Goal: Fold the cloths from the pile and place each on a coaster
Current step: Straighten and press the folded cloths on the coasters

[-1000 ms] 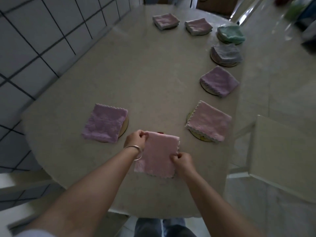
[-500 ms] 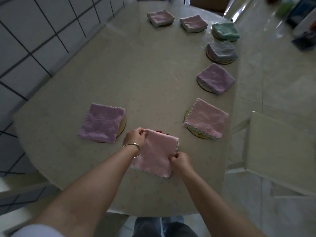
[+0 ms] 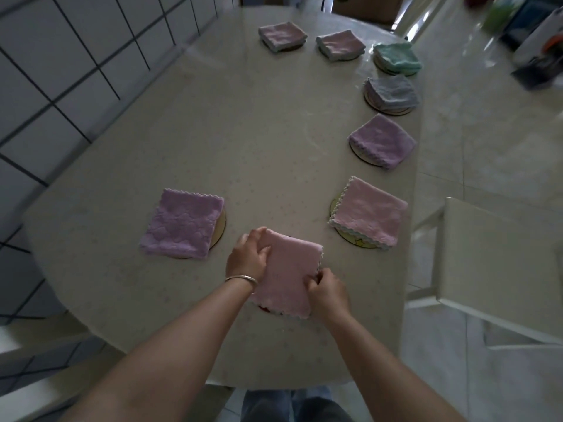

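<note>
Both hands nudged pink cloth (image 3: pixel 286 275) toward 6 o'clock, centring it over its coaster (image 3: pixel 264 309); left hand (image 3: pixel 248 257) and right hand (image 3: pixel 327 292) pinch opposite edges.

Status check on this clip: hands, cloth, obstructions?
Left hand and right hand both grip pink cloth. Folded, low over table. Nothing in the way.

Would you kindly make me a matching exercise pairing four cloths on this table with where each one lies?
Cloths:
1. green cloth
2. grey cloth
3. held pink cloth
4. left purple cloth

Places:
A. on a coaster beside the left hand
B. between both hands, the right hand at its edge
C. far right, beyond the grey one
D. right side, between green and purple

Pairs: 1-C, 2-D, 3-B, 4-A
</note>
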